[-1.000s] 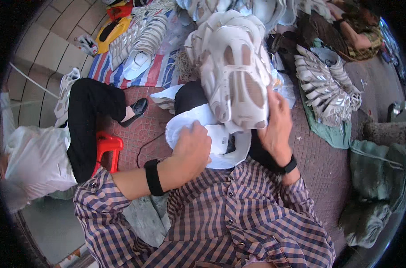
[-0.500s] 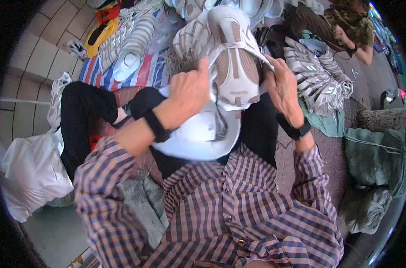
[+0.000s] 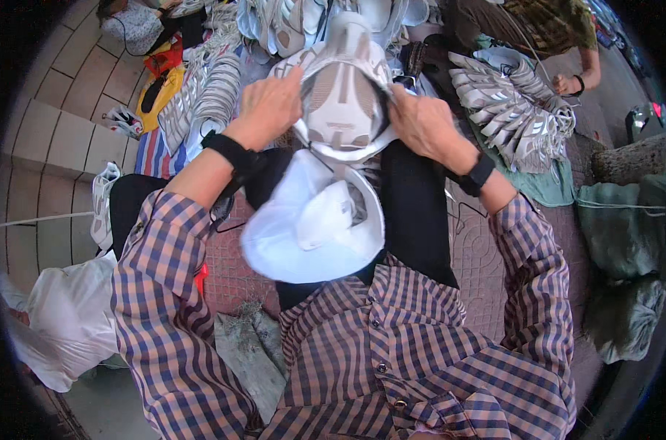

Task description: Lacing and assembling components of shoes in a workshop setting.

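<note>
A beige and white sneaker upper (image 3: 339, 103) with brown mesh panels is stretched between my two hands above my lap. My left hand (image 3: 271, 108) is closed on its left edge, the thumb pointing up. On the opposite edge my right hand (image 3: 425, 123) grips with curled fingers. Below it, a pale blue-white curved piece (image 3: 278, 238) like a shoe lining, slightly blurred, lies over my lap; whether it is joined to the upper I cannot tell.
Stacked shoe uppers lie at the right (image 3: 505, 110), with more uppers at the left (image 3: 219, 92) near a striped sheet (image 3: 149, 154). Another pile (image 3: 289, 26) is at the back. Green sacks (image 3: 623, 235) stand at right. Other people sit nearby, one person's hand (image 3: 566, 84) showing at upper right.
Both hands and the upper have shifted left in the picture, and my left hand is higher. The pale piece shows more fully below. The person at upper right has lowered a hand.
</note>
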`<state>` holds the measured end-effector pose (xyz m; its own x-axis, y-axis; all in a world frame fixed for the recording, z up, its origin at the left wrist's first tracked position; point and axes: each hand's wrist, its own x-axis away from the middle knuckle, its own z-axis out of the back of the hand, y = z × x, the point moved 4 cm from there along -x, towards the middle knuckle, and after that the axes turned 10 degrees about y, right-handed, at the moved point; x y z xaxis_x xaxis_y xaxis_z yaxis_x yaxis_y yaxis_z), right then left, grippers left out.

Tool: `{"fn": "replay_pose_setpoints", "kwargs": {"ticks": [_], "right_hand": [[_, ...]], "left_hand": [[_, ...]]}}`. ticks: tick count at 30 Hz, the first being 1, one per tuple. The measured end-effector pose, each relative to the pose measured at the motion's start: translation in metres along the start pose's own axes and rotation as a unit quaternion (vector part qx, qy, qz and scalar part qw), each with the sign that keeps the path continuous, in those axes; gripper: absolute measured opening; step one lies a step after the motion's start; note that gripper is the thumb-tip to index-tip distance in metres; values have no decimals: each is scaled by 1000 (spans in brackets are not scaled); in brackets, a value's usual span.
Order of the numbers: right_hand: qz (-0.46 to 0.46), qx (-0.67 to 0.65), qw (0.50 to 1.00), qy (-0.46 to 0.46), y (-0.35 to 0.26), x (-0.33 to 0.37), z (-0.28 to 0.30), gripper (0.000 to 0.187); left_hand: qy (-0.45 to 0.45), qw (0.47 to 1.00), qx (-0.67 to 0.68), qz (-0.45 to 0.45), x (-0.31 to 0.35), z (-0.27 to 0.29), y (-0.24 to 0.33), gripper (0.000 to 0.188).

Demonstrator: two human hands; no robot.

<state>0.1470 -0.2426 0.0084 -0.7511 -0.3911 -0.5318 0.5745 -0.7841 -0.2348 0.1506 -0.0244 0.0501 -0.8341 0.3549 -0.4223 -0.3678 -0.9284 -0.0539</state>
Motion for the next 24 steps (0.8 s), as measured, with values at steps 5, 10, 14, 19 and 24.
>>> {"fn": "replay_pose_setpoints", "kwargs": {"ticks": [5,10,14,19,24], "right_hand": [[14,-18,1000,2,-40,6,-9,37],[-24,-22,997,-66,-39,6,-16,50],[-19,-30,995,89,-26,33,-26,53],[-65,-101,991,55,22,23,-22,48],[-95,-24,993,-61,13,19,-35,58]], "left_hand": [[-28,997,1,73,62,-30,-40,35],[13,992,29,121,47,-25,-2,28],[18,992,34,121,37,-22,11,28],[95,992,39,67,-2,-24,11,23],[30,996,12,83,1,-39,-8,36]]}}
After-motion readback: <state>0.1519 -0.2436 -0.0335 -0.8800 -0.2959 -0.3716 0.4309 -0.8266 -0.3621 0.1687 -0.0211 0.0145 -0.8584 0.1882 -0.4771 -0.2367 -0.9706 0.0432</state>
